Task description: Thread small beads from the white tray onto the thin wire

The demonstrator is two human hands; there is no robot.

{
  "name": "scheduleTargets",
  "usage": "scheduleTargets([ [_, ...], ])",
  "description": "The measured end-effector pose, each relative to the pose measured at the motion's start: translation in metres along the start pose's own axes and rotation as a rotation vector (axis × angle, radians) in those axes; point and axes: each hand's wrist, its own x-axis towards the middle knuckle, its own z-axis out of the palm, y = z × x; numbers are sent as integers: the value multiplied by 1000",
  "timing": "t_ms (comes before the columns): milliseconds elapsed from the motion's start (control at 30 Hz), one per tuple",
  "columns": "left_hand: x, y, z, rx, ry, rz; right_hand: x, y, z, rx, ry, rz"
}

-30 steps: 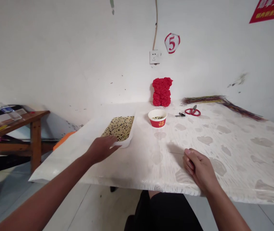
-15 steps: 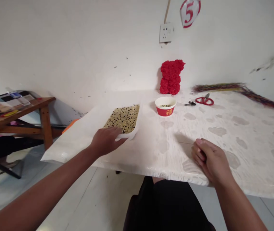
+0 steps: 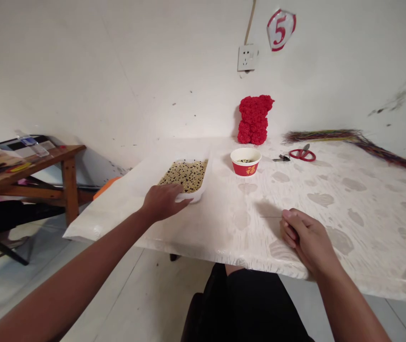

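Observation:
My left hand [image 3: 163,200] grips the near left corner of a white plastic tray [image 3: 198,195]. Its fingers lie over the rim and the thumb is outside along the near edge; the fingertips are partly hidden. Small pale gold and black beads [image 3: 185,173] cover the tray's bottom. Above the right part of the tabletop, my right hand [image 3: 304,235] is closed, pinching a thin dark wire [image 3: 270,217] between thumb and forefinger. The wire's free end points left. A red and white paper bowl [image 3: 245,167] with some beads in it stands right of the tray.
Behind the bowl a red rose bear [image 3: 254,119] leans near the wall. Red-handled scissors [image 3: 302,154] and a small dark item [image 3: 281,158] lie right of it. Bundles of coloured wire [image 3: 324,136] stretch along the back right. A wooden table [image 3: 69,185] stands to the left.
My left hand has shifted slightly forward and right at the tray, whose near edge also sits a little farther away. My right hand has moved slightly left, and the wire shows more clearly.

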Motion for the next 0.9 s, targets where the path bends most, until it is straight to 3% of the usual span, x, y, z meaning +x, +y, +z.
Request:
scheduleTargets([
  [400,7,-7,-3,-75,-44,18,1,0,1,-80,-29,20],
  [567,9,-16,-19,-305,-184,79,0,-1,0,-131,-41,21],
  [667,22,-29,-25,-445,-242,54,-1,-2,0,-145,-45,21],
  [900,74,-58,-6,-327,-360,-35,-1,-2,1,-193,-27,29],
])
